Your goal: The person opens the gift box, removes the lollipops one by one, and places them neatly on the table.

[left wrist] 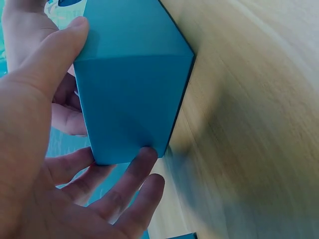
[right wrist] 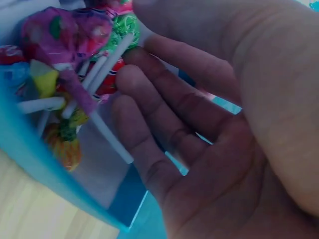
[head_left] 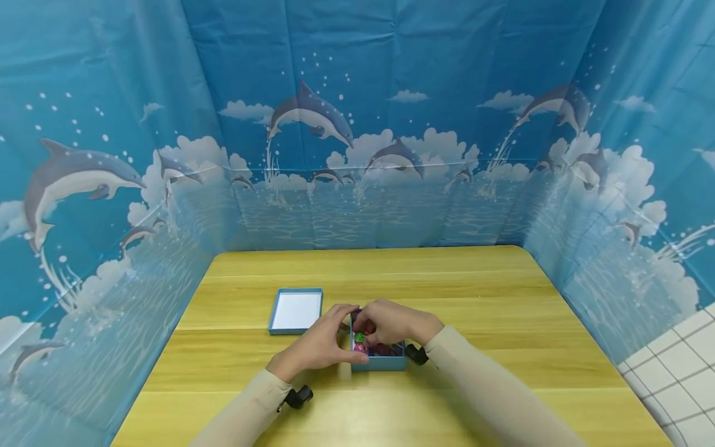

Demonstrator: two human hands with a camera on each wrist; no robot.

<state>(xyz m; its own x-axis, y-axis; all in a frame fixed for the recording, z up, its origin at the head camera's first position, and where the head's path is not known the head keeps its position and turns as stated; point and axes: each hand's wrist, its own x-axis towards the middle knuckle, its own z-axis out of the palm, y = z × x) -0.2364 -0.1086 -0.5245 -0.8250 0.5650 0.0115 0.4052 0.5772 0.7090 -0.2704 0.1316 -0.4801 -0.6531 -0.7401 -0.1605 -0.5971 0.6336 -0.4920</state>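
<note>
A small blue box stands on the wooden table, filled with wrapped lollipops. My left hand grips the box's left side. In the left wrist view the thumb lies on the upper edge of the box and the fingers on its lower edge. My right hand reaches into the box from above. In the right wrist view its loosely bent fingertips touch the lollipops and their white sticks inside the blue wall. No pinch shows there.
The box's lid lies upside down, white inside up, just left of the hands. A blue dolphin-print curtain closes the table on three sides. A tiled floor shows at the right.
</note>
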